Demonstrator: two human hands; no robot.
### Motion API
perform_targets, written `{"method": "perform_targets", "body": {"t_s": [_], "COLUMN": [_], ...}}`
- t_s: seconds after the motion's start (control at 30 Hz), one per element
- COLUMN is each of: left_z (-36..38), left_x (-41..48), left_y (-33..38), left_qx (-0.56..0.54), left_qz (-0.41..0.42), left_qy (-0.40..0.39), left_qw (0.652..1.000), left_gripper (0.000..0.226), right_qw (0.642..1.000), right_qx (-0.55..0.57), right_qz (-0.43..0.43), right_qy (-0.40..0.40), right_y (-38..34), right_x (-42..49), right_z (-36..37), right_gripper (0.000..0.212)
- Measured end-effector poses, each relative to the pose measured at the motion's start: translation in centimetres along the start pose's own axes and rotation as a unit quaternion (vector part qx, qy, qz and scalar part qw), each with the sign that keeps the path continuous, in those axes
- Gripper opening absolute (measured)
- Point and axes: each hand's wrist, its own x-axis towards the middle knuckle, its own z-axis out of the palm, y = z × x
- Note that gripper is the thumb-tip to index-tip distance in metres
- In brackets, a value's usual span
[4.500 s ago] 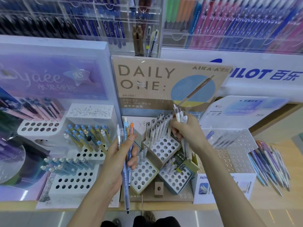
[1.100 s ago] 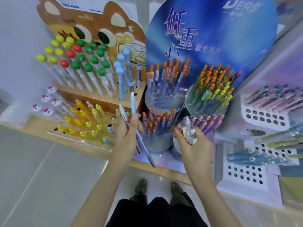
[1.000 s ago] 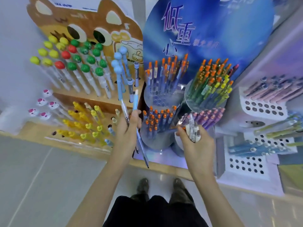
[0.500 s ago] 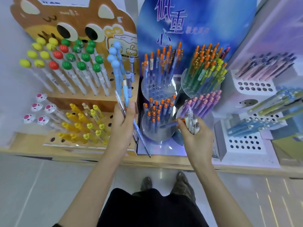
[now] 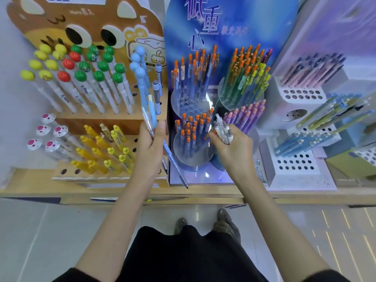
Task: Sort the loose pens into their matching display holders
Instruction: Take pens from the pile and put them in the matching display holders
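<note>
- The left hand point(image 5: 149, 148) grips a few blue pens point(image 5: 152, 112), their tips slanting down over the shelf point(image 5: 203, 192).
- The right hand point(image 5: 234, 148) clutches a bundle of white pens point(image 5: 222, 128), just beside the orange-capped pens point(image 5: 190, 129).
- Behind stand the cat display point(image 5: 85, 21) on the left and the blue display point(image 5: 234, 21) in the centre.

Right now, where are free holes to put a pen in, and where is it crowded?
Free: the front holes of the rear round holder, before its orange-capped pens; the front rows of the white holder, below its blue pens. Crowded: the near round holder.
</note>
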Motion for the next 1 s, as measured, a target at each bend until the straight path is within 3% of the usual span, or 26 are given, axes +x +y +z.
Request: {"method": "perform_targets", "body": {"t_s": [0.13, 0.3, 0.53, 0.67, 0.77, 0.87, 0.93, 1.0], "left_z": [-0.3, -0.7, -0.8, -0.6, -0.1, 0.5, 0.7, 1.0], "left_x": [-0.3, -0.4, -0.4, -0.2, -0.1, 0.0, 0.0, -0.1], "left_y": [0.0, -0.4, -0.2, 0.2, 0.6, 0.9, 0.9, 0.9], "left_qx": [-0.011, -0.012, -0.018, -0.068, -0.094, -0.108, -0.111, -0.105], "left_qz": [0.007, -0.006, -0.005, -0.027, -0.037, -0.054, -0.060, -0.053], "left_qy": [-0.005, -0.009, -0.020, -0.034, -0.050, -0.049, -0.041, -0.041], "left_qw": [1.000, 1.000, 1.000, 0.997, 0.994, 0.991, 0.991, 0.992], "left_gripper": [0.030, 0.026, 0.057, 0.047, 0.019, 0.022, 0.036, 0.034], "right_qw": [1.000, 0.994, 0.990, 0.980, 0.953, 0.938, 0.935, 0.929], "right_qx": [-0.028, -0.055, 0.042, 0.149, 0.226, 0.210, 0.197, 0.202], "right_qz": [-0.007, 0.000, 0.076, 0.095, 0.111, 0.130, 0.144, 0.153], "right_qy": [0.010, -0.093, -0.110, -0.091, -0.167, -0.243, -0.257, -0.270], "right_y": [-0.4, -0.2, -0.2, -1.1, -2.2, -3.0, -3.2, -3.2], "right_x": [0.7, 0.8, 0.4, -1.3, -2.7, -3.4, -3.4, -3.2], "right_z": [0.7, 1.7, 1.4, 0.5, 0.4, 0.9, 1.2, 1.2], "right_gripper": [0.041, 0.024, 0.039, 0.020, 0.012, 0.022, 0.016, 0.017]}}
